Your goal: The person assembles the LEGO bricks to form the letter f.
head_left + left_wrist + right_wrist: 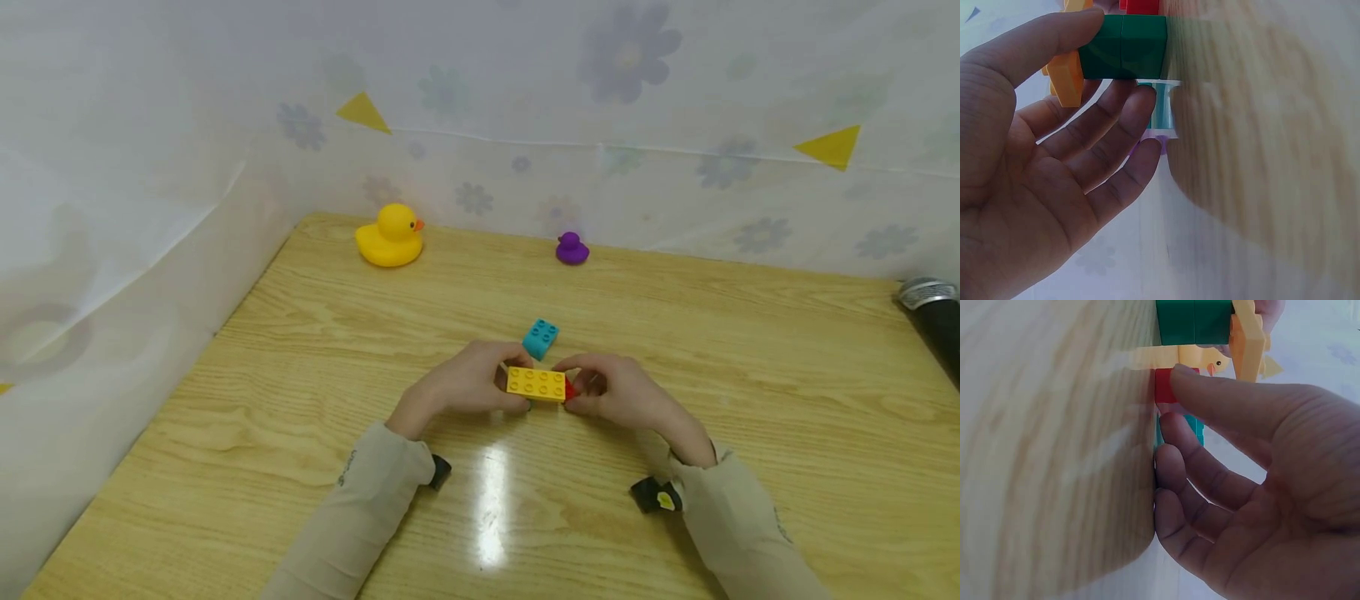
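My left hand [472, 379] grips a small stack between thumb and fingers: a long yellow brick [536, 383] on top of two green bricks [1124, 47]. The yellow brick's studs face up, and its right end juts out past the green ones. Close by on the right, my right hand [618, 392] pinches a small red brick [1164, 386] between thumb and index finger, down at the tabletop. In the head view the yellow brick partly covers the red one. Just behind both hands lies a teal brick [541, 337] with a curved side.
A yellow rubber duck [390, 237] and a smaller purple duck [572, 249] stand along the back of the wooden table [315, 417]. At the right edge lies a microphone [933, 321]. A flower-patterned white curtain [480, 92] hangs behind and to the left.
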{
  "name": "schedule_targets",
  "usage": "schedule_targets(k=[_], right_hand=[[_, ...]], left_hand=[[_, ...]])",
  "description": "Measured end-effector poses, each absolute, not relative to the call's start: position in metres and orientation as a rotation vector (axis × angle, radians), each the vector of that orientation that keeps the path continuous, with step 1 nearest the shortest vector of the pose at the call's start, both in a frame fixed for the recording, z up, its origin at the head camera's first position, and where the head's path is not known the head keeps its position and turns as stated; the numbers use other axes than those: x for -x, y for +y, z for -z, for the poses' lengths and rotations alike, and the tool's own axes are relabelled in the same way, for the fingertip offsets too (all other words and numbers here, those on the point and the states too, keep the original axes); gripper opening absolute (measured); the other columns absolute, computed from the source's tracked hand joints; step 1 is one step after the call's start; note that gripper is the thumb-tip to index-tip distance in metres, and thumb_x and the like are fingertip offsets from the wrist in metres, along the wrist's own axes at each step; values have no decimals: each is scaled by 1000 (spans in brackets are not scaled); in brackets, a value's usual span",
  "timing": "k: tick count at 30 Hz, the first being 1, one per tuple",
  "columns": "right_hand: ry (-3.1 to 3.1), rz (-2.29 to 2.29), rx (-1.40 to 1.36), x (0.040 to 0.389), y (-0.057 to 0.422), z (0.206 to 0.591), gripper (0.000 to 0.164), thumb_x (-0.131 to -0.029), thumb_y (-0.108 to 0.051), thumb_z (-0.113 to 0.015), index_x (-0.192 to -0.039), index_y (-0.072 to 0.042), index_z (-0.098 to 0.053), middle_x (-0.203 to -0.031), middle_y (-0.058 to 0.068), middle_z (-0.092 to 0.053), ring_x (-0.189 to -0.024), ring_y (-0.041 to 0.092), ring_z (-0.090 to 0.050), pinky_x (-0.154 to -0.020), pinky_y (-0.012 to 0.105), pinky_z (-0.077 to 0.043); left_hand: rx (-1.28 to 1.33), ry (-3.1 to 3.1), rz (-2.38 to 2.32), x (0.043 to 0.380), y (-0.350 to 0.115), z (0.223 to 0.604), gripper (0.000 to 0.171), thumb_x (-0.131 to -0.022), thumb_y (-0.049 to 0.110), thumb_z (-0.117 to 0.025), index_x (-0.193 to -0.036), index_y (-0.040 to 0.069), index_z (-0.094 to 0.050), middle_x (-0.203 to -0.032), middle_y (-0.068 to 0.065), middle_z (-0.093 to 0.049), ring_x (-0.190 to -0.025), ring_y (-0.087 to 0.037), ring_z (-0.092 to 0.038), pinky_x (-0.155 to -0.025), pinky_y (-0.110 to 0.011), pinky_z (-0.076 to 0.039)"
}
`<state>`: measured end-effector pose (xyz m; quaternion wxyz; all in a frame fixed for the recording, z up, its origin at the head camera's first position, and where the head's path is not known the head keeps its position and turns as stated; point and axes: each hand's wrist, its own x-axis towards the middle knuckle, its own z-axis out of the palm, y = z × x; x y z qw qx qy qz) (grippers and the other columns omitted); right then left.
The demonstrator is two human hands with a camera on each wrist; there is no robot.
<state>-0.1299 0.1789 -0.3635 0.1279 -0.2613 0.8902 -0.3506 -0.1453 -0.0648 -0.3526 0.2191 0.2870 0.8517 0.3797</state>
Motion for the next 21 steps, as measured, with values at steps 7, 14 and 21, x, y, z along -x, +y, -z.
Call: schedule_targets(k=[7,14,21], right_hand=[[2604,1012,727,129,178,362,36,-81,-13,-76,-114,-4,-63,-90,5,-63,-70,12,-56,-63,28,-48],[2616,1050,649,130,180,360,33,-83,-13,-75,-112,-3,-64,-99,9,-65,-73,14,-60,-63,28,-51],[2712,1138,579,132,184,356,34,-83,-11,-75,-114,-2,-63,-105,10,-66,-80,20,-64,-67,30,-53]], left_hand=[[-793,2356,-1063,145,-65,353,33,-81,18,-78,-109,14,-61,-98,4,-62,-72,-17,-55,-61,-23,-46],[-780,2351,-1063,145,-65,353,34,-81,19,-78,-111,14,-61,-99,5,-62,-72,-18,-55,-60,-23,-46],[-788,2364,-1047,145,-65,353,35,-81,19,-78,-111,14,-61,-100,5,-62,-74,-17,-55,-63,-24,-47]])
